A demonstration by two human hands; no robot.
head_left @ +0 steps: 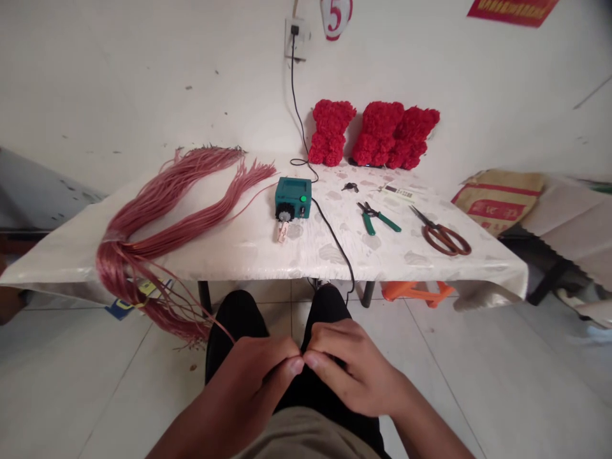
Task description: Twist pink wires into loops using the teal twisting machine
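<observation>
Over my lap, my left hand (pixel 261 379) and my right hand (pixel 351 366) meet with thumbs and forefingers pinched tip to tip. One thin pink wire (pixel 222 328) runs from a hanging bundle into my left hand, which is closed on it. My right hand is closed too, but whatever lies between its fingertips is hidden. The big bundle of pink wires (pixel 157 191) is bent double over the table's left front edge, its loose ends drooping toward my knee. Ahead on the table sits a small teal machine (pixel 293 196) with a black toothed wheel and a green button.
On the table (pixel 229 252) lie green-handled pliers (pixel 380 218), scissors (pixel 442 236), small dark keys (pixel 350 187) and a paper tag (pixel 399 193). Red flower bears (pixel 331 131) stand against the wall. A black cord (pixel 335 236) hangs over the front edge. An orange stool (pixel 417 292) is underneath.
</observation>
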